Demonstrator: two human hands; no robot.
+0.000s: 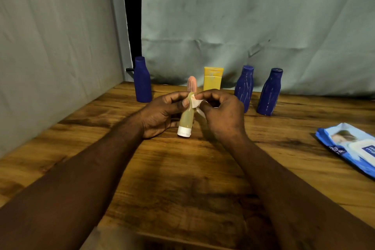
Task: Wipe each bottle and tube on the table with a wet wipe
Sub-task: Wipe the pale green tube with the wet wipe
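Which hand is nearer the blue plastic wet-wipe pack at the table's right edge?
Right. The right hand, pinching a white wipe, sits left of the blue pack; the left hand, gripping the pale yellow tube, is further left.

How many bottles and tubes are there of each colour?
Blue bottles: 3
Yellow tube: 1
Pink tube: 1
Yellow-green tube: 1
Total: 6

This is a small work corner closed in by cloth: a brown wooden worktop [182, 178] with wrinkled grey-green cloth sheets [243, 16] hung behind and beside it.
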